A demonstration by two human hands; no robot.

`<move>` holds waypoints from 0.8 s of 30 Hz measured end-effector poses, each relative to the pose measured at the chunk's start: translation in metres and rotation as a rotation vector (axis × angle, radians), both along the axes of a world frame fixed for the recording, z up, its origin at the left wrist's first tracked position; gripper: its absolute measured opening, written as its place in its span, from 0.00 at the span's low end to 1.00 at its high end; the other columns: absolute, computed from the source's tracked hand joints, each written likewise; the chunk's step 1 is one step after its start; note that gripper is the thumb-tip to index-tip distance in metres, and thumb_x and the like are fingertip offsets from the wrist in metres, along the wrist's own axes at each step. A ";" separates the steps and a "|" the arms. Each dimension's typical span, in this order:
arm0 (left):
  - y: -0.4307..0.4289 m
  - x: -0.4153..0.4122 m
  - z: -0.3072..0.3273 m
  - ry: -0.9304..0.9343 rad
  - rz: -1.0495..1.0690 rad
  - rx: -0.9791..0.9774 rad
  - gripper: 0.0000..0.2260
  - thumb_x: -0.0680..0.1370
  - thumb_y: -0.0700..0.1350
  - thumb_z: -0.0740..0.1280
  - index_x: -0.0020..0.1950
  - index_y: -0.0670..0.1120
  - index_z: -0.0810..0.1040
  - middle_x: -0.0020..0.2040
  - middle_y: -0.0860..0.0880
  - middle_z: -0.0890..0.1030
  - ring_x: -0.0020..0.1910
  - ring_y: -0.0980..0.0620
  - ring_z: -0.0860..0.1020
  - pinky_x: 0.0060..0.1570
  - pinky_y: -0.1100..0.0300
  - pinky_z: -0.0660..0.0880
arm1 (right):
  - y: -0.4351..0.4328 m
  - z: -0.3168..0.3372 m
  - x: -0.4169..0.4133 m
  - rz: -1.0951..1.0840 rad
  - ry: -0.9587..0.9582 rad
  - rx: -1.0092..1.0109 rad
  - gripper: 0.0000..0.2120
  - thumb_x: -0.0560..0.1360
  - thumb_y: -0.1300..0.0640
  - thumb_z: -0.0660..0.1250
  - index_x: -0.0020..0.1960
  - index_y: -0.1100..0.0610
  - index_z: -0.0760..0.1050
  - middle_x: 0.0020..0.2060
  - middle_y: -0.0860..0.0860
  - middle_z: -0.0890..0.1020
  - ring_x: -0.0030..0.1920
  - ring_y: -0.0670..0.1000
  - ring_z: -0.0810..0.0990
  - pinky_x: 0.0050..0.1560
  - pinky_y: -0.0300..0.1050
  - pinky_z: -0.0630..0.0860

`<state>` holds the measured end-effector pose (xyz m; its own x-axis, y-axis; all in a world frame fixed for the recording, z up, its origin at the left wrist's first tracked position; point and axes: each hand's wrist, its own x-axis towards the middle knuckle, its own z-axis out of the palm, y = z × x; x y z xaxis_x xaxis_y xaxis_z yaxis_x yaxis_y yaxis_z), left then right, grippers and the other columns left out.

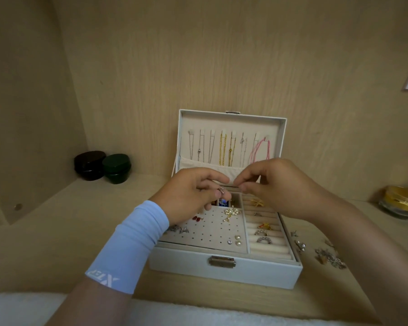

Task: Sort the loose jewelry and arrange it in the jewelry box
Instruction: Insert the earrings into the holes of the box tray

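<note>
Hands meet above the rear compartments of the jewelry box [186, 267]. Left hand [193, 191] pinches a small silver piece [220, 190], probably an earring; right hand [276, 187] holds thumb and forefinger together beside it, but whether they grip anything cannot be told. Perforated earring panel [210, 234] lies directly below, toward the person, nearer the left hand. Loose jewelry [330, 256] lies right of the box.

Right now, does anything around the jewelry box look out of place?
Yes. Loose jewelry lies scattered on the shelf right of the jewelry box, outside it. Inside, a pearl piece sprawls askew on the earring panel.
</note>
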<state>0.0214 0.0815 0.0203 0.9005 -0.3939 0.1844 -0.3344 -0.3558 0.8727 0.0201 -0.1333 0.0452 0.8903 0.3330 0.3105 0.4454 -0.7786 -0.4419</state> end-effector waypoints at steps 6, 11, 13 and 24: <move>-0.005 -0.007 0.006 0.049 0.052 -0.189 0.05 0.78 0.39 0.69 0.53 0.41 0.80 0.33 0.52 0.84 0.28 0.53 0.77 0.32 0.65 0.74 | 0.009 0.005 -0.007 0.141 0.069 0.283 0.10 0.73 0.59 0.76 0.52 0.47 0.84 0.42 0.42 0.85 0.26 0.42 0.71 0.31 0.32 0.70; -0.008 -0.012 0.009 0.108 0.082 -0.234 0.06 0.79 0.40 0.67 0.54 0.41 0.81 0.29 0.53 0.82 0.21 0.60 0.73 0.23 0.70 0.66 | 0.008 0.001 -0.004 0.129 0.098 0.409 0.08 0.70 0.58 0.78 0.47 0.48 0.86 0.41 0.46 0.86 0.29 0.47 0.72 0.33 0.40 0.73; -0.007 -0.012 0.009 0.115 0.091 -0.236 0.07 0.80 0.40 0.66 0.55 0.41 0.82 0.29 0.53 0.82 0.21 0.60 0.74 0.23 0.70 0.66 | 0.008 -0.001 -0.003 0.121 0.091 0.429 0.07 0.70 0.58 0.78 0.46 0.48 0.86 0.41 0.46 0.86 0.30 0.49 0.73 0.33 0.41 0.74; -0.001 -0.011 0.013 0.158 0.080 -0.193 0.08 0.80 0.43 0.67 0.57 0.46 0.81 0.41 0.50 0.86 0.27 0.55 0.78 0.24 0.68 0.67 | 0.017 -0.006 -0.007 0.150 -0.040 0.324 0.01 0.74 0.53 0.74 0.46 0.47 0.85 0.35 0.46 0.83 0.30 0.51 0.75 0.34 0.44 0.75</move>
<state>0.0108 0.0808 0.0333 0.9511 -0.2909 0.1042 -0.1663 -0.1975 0.9661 0.0135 -0.1165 0.0395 0.8240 0.3375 0.4551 0.5660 -0.5260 -0.6348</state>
